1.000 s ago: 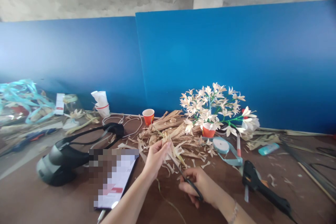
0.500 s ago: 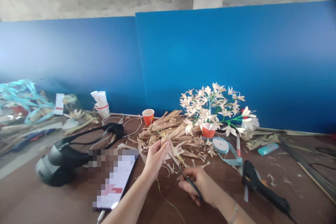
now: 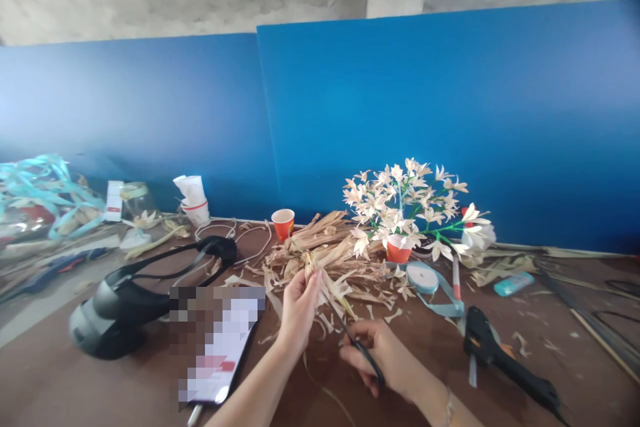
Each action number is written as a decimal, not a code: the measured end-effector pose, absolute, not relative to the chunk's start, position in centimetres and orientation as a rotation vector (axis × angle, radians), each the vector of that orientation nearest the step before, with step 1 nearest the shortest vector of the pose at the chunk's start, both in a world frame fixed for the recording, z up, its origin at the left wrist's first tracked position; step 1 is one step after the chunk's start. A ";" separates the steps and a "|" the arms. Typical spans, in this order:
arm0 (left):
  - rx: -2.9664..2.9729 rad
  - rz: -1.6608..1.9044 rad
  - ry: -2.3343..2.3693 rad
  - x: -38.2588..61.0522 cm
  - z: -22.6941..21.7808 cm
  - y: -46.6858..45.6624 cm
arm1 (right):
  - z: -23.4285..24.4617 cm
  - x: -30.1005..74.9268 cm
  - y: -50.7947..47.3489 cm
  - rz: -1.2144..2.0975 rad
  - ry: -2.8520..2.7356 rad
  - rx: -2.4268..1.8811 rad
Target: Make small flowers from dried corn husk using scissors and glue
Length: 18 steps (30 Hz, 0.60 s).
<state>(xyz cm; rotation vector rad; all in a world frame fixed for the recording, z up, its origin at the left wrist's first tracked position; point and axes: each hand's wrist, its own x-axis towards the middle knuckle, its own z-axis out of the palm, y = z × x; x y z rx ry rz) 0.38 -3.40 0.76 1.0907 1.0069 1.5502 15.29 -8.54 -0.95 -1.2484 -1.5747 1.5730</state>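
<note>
Between the thumb and fingers of my left hand (image 3: pixel 299 303) is a pinched strip of dried husk (image 3: pixel 311 263), pale and partly hidden by the fingers. My right hand (image 3: pixel 390 355) grips black-handled scissors (image 3: pixel 367 355), whose blades point up and left toward the held husk. Whether the blades touch it I cannot tell. Just behind my hands spreads a heap of dried husk strips (image 3: pixel 333 240), with small cut scraps (image 3: pixel 393 315) scattered on the brown table (image 3: pixel 295 407). A cream husk-flower arrangement (image 3: pixel 395 203) stands in a red paper cup (image 3: pixel 399 250) at the back.
To the right lie a glue gun (image 3: pixel 507 363), a roll of pale blue ribbon (image 3: pixel 423 277) and a turquoise packet (image 3: pixel 513 284). A phone (image 3: pixel 227 347) and a black headset (image 3: pixel 117 310) lie left. A red cup (image 3: pixel 283 223) stands near the blue partition (image 3: pixel 400 93).
Both hands stay almost in place, my left still on the husk and my right on the scissors. The whole view has shifted very slightly.
</note>
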 end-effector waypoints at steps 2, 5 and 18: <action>1.084 1.539 1.003 0.6 0.8 -3.6 | -1.1 15.2 -8.5 1.566 -1.575 -1.235; 1.065 1.523 1.003 0.7 0.9 -3.7 | -1.4 15.2 -8.5 1.554 -1.580 -1.233; 1.032 1.602 1.008 0.8 0.5 -3.6 | -0.4 14.9 -8.9 1.531 -1.561 -1.276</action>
